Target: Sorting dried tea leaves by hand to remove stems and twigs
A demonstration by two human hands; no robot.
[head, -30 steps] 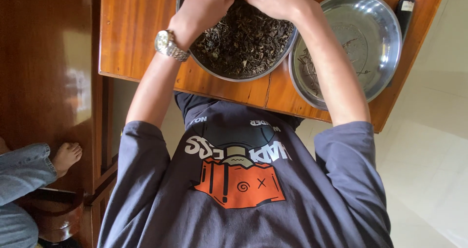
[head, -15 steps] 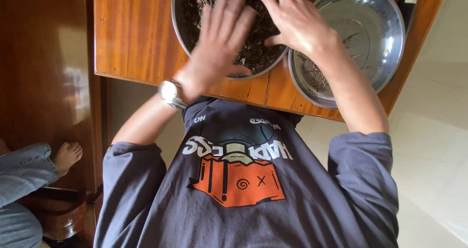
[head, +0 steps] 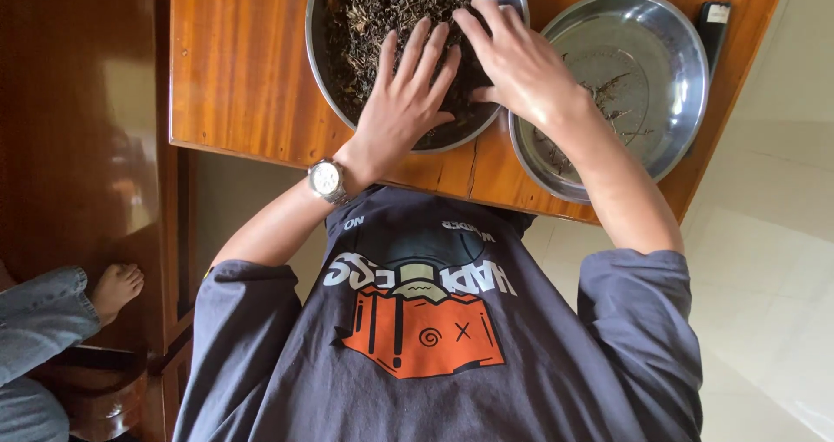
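Both hands flat and open, gripping nothing: left hand (head: 407, 103) palm-down with fingers spread on the dark dried leaves (head: 382, 16), right hand (head: 519, 64) just beside it, fingers extended onto the same pile. Leaves heaped in the big steel bowl (head: 323, 86) at the table (head: 234, 69) edge nearest the body; second steel bowl (head: 669, 69) touching it on the right, nearly bare, only a few stems and bits. Material likely light, dry, brittle, loose: crumbles under pressure, no slip, no weight. Best taken in cupped scoops or light pinches from the top of the heap, not squeezed. Bowls probably thin, smooth, prone to sliding on polished wood; rim the place to steady. Wristwatch (head: 327, 180) on left wrist. Small dark object (head: 714, 27) beyond second bowl, unclear what.
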